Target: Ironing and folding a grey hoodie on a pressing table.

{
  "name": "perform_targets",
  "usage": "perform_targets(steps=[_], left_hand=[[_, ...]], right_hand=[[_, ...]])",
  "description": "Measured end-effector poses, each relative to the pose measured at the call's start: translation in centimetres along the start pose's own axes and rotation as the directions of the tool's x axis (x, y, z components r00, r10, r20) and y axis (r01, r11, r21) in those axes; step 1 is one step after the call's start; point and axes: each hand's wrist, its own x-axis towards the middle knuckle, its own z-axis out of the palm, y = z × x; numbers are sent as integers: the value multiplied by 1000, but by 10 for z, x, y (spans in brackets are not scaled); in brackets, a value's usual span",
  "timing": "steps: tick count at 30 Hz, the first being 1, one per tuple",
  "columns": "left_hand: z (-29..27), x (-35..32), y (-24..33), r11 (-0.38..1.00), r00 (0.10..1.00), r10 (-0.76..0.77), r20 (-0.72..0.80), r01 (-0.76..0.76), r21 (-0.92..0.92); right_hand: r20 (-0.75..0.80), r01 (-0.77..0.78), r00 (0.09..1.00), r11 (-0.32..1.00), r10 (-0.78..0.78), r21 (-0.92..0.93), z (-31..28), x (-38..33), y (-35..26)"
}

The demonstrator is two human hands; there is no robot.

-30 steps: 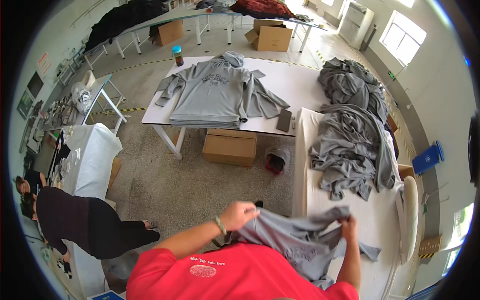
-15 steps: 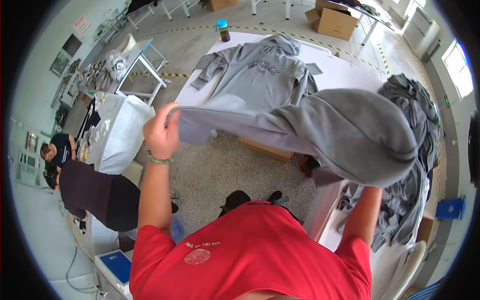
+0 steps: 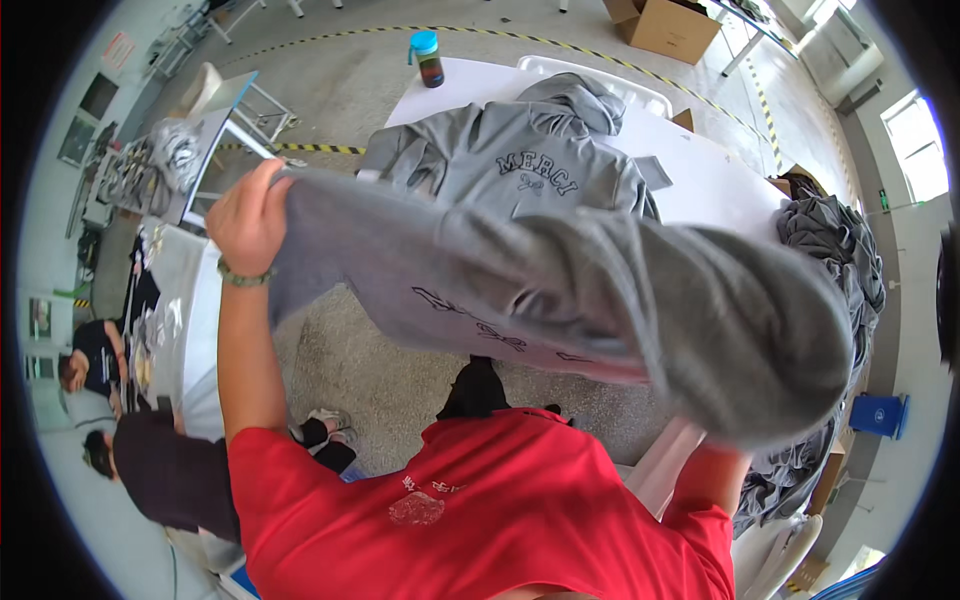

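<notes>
Grey hoodie point(image 3: 600, 300) held up over table; left hand point(image 3: 245, 215) grips edge; right hand hidden under cloth.

Ahead of us a white worktop point(image 3: 690, 160) carries a spread grey hoodie point(image 3: 520, 165) and a bottle with a blue cap point(image 3: 428, 57). We see a heap of grey garments point(image 3: 835, 250) at right, a cardboard box point(image 3: 665, 22) beyond, and two people point(image 3: 150, 460) at lower left.

Grey hoodie point(image 3: 600, 300) with dark chest lettering, stretched out in air, bunched thick at right end, held above and in front of white table point(image 3: 700, 170), not touching it.
</notes>
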Motion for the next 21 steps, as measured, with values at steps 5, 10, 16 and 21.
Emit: perform_targets(steps=[5,10,16,21], left_hand=[[185,31,-53,998,980,-47,191,38,50],[311,-8,-22,953,899,-196,391,268,-139],[243,-224,104,692,206,-381,901,710,130],[208,-290,105,645,82,-375,923,739,196]], right_hand=[[-75,62,993,944,-91,-325,103,125,53],[334,-85,881,808,334,-583,215,120,158],[513,-202,411,624,754,-755,190,-124,161],[377,-231,688,679,621,-697,164,-204,145]])
